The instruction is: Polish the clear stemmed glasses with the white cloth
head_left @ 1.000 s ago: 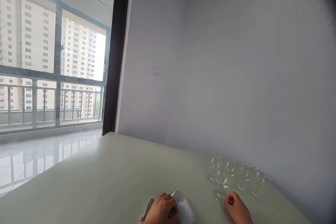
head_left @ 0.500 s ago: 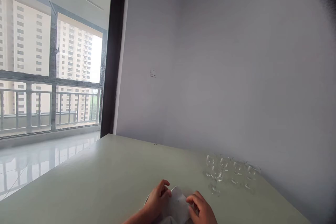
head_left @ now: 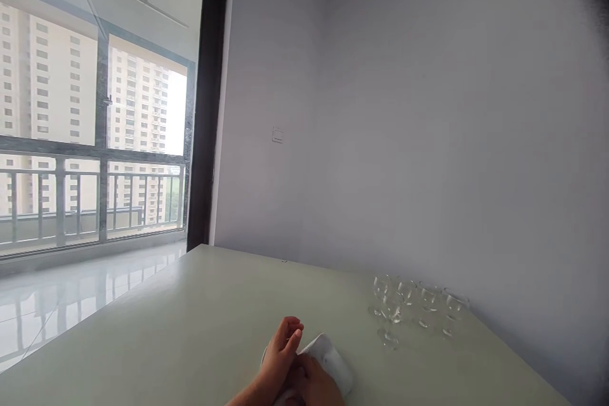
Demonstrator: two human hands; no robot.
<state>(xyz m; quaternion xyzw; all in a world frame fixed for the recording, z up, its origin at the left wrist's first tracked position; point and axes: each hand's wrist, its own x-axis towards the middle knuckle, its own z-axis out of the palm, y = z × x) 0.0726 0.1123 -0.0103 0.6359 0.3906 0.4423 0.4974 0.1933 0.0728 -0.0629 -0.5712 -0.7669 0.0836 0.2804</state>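
Observation:
At the bottom centre, my left hand [head_left: 283, 350] is held thumb up with its fingers curled; my right hand hides its palm. Beside its wrist shows a thin curved rim [head_left: 263, 354], and whatever that belongs to is mostly covered. My right hand [head_left: 318, 386] is closed against the left palm, bunching a white cloth [head_left: 329, 355] that sticks out to its right. Stemmed clear glasses stand upright to the right, apart from both hands; the nearest glass [head_left: 392, 309] is in front of the others.
Behind it stand several more glasses [head_left: 429, 299] near the wall-side edge of the pale green table [head_left: 214, 317]. A grey wall [head_left: 404, 139] with a switch [head_left: 277, 134] rises behind. On the left are a dark door frame [head_left: 204, 108] and a tiled floor [head_left: 80, 304].
My right hand has moved left, from the cloth's right side to against my left hand. The cloth now juts out to the right. The glasses have stayed in place.

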